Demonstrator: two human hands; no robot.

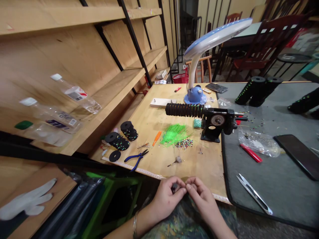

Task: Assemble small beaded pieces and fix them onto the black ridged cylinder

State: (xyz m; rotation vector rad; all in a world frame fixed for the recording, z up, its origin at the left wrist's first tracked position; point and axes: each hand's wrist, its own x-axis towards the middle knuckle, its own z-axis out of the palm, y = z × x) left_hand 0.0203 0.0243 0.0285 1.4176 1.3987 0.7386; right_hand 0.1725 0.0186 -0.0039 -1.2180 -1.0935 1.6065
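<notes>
Just off the table's front edge, my left hand (pixel 167 196) and my right hand (pixel 201 196) meet at the fingertips, both closed in a pinch. A small dark piece (pixel 174 188) shows inside the curled fingers of my left hand; its kind is not clear. What my right fingertips pinch is hidden or too small to make out. Beyond my hands lies a small greyish clump with a thin stem (pixel 178 160). Behind it are a pile of bright green strands (pixel 174 133) and a heap of tiny multicoloured beads (pixel 184 143).
Blue-handled pliers (pixel 136 158), an orange pointed tool (pixel 157 138) and stacked black foam discs (pixel 117 141) lie left. A black clamp-like device (pixel 216 121) holds a ridged black roll (pixel 184 110), near a desk lamp (pixel 195 94). Tweezers (pixel 254 193) and a red pen-like stick (pixel 251 153) rest on the grey mat (pixel 239 172).
</notes>
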